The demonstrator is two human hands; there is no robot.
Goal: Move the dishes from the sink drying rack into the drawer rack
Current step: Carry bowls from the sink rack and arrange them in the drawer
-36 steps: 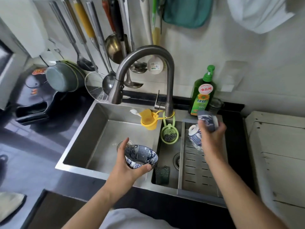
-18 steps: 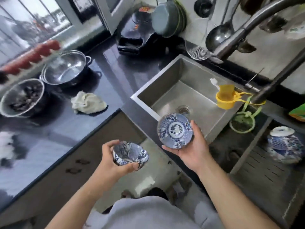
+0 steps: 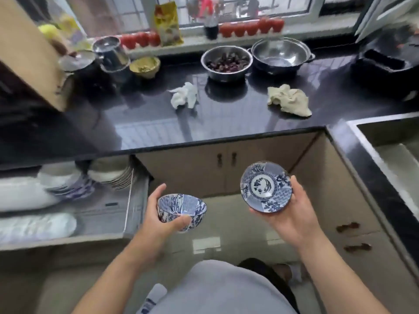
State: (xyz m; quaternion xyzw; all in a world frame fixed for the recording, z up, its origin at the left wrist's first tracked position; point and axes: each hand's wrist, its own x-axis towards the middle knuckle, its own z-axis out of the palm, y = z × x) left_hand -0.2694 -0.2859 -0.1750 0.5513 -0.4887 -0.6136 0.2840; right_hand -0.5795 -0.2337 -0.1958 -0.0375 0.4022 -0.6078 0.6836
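Two blue-and-white bowls, head view: left bowl [image 3: 182, 210] upright, gripped at its rim and side by the left hand [image 3: 158, 219]; right bowl [image 3: 265, 186] tilted with its inside facing the camera, held by curled fingers of the right hand [image 3: 292, 214]. Both are over the floor, just right of the open drawer rack [image 3: 108, 214], which holds stacked plates [image 3: 113, 175] at its far edge. Black countertop [image 3: 204, 118] beyond carries a beige cloth [image 3: 289, 100] near its right end

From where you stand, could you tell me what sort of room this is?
Most likely a home kitchen: a dark countertop carries a metal bowl and a pot, a steel sink sits at right, and an open drawer rack holds stacked dishes.
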